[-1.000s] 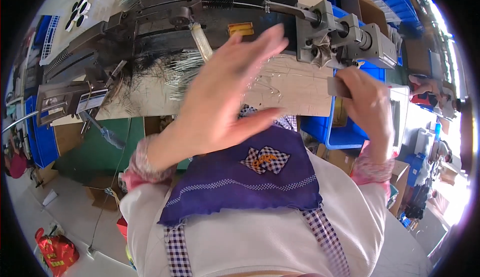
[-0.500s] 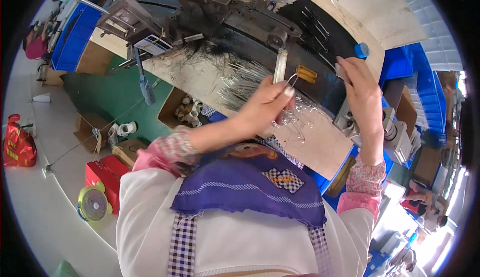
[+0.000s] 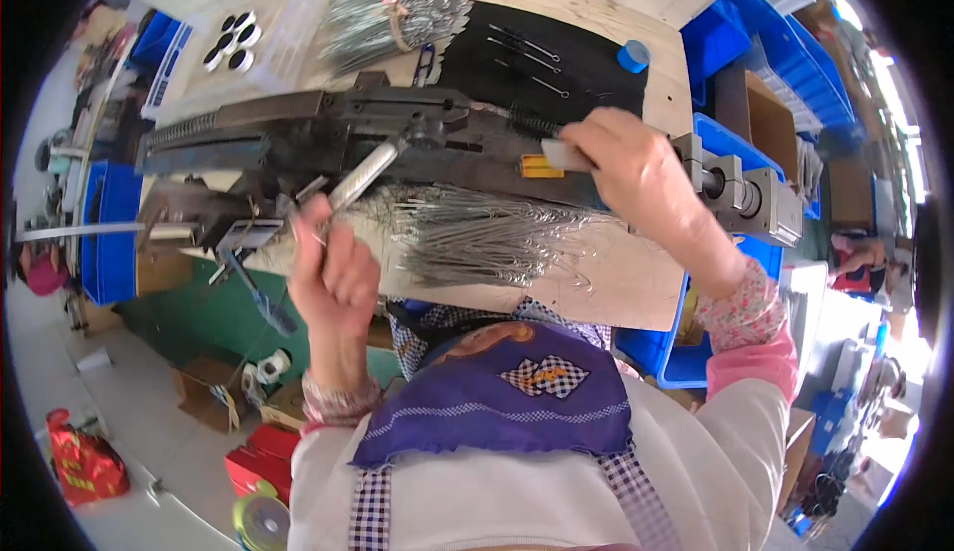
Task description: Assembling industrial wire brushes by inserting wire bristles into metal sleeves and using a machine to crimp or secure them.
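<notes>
The fingers (image 3: 594,136) of the right hand (image 3: 646,175) are closed, and a flat pale piece (image 3: 564,156) is pinched at their tips, right of centre in the upper half of the frame. A yellow block (image 3: 537,166) is seen just beside the piece, on the dark machine (image 3: 378,112) that is stretched across the upper part of the frame.

The left hand (image 3: 341,288) is raised left of centre, its fingers curled in and its thumb turned up; whether anything is gripped in it cannot be told. It is placed close to the lower end of the slanted lever (image 3: 368,175), but contact cannot be made out.

A heap of wires (image 3: 477,238) is spread on the bench (image 3: 616,278) at the middle of the frame, between the two hands. A second bundle (image 3: 373,24) is laid at the upper left of centre. Three hooked rods (image 3: 524,58) are set out on the black mat (image 3: 596,36) at the top, with a blue cap (image 3: 633,55) to their right. A purple apron (image 3: 477,422) is worn, seen at the lower centre.
</notes>
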Demonstrator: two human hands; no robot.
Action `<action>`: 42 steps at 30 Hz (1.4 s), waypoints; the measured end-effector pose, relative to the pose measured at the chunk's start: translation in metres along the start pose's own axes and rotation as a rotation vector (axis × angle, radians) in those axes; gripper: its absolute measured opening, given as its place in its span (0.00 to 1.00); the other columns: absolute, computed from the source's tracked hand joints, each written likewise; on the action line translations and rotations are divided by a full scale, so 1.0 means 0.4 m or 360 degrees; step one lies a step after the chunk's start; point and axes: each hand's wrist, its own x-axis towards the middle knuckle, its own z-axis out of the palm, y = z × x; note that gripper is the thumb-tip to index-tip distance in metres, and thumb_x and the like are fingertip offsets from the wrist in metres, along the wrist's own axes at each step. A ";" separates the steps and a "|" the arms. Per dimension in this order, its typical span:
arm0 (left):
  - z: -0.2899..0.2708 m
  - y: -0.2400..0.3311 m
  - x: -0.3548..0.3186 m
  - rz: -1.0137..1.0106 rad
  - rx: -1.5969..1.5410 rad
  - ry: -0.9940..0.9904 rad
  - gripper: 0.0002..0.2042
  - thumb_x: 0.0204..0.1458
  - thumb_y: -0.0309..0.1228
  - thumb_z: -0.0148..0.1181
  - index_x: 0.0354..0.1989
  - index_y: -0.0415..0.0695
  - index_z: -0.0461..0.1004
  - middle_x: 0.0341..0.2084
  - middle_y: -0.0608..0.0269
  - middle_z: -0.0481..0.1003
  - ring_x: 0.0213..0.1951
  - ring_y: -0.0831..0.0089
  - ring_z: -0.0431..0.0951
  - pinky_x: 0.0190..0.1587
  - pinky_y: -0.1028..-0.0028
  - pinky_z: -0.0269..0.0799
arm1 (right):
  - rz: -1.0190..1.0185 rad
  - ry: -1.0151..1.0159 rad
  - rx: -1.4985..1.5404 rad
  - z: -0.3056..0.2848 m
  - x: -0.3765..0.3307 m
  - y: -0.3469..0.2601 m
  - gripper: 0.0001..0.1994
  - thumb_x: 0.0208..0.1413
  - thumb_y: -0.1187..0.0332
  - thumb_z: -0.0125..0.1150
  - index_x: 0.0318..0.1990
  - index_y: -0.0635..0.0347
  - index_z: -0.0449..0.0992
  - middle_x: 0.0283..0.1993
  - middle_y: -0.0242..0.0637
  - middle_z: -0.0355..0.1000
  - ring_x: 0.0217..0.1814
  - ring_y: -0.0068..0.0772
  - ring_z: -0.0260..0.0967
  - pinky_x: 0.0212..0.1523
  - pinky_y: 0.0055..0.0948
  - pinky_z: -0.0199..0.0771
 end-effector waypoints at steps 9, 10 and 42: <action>0.096 -0.266 0.229 -0.0400 0.2328 -0.0847 0.12 0.56 0.35 0.56 0.33 0.39 0.81 0.16 0.67 0.72 0.23 0.82 0.68 0.28 0.77 0.64 | 0.0308 -0.0693 -0.0303 0.116 0.222 0.294 0.12 0.49 0.63 0.63 0.34 0.63 0.78 0.34 0.47 0.75 0.37 0.49 0.73 0.39 0.39 0.72; 0.098 -0.294 0.266 -0.0396 0.2305 -0.0841 0.12 0.56 0.35 0.56 0.33 0.39 0.81 0.16 0.67 0.72 0.23 0.82 0.68 0.28 0.77 0.64 | 0.0106 -0.0494 -0.0179 0.112 0.206 0.316 0.13 0.47 0.62 0.66 0.35 0.63 0.78 0.34 0.47 0.76 0.37 0.47 0.75 0.39 0.40 0.72; 0.125 -0.088 0.138 -0.0814 -0.0380 -0.0317 0.27 0.62 0.50 0.42 0.51 0.33 0.66 0.22 0.57 0.71 0.07 0.79 0.61 0.10 0.81 0.56 | 0.0238 -0.0236 0.0663 0.132 0.135 0.041 0.10 0.50 0.64 0.62 0.36 0.60 0.80 0.32 0.45 0.76 0.36 0.48 0.74 0.40 0.38 0.73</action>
